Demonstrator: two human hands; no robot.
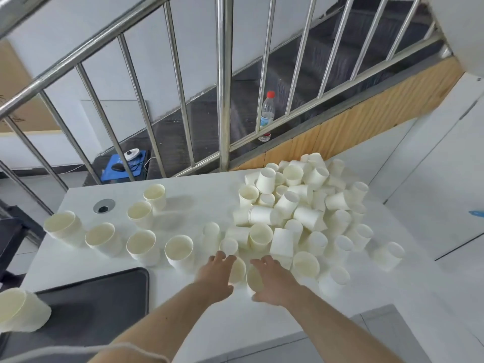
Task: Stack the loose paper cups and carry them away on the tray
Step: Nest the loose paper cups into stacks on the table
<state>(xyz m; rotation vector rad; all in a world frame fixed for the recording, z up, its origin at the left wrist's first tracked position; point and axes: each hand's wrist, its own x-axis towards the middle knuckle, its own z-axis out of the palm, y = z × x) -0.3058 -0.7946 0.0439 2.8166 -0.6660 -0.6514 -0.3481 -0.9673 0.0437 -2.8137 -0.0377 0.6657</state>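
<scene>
Cups [246, 273] stand upright (two) between both hands' fingers [218, 259] — touching.

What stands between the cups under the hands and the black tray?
Nothing visible: bare white table lies between the two cups under the left hand and right hand and the black tray, left of them.

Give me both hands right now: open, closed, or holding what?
Left hand: gripping a paper cup at the near edge of the pile.
Right hand: gripping another paper cup beside it.
</scene>
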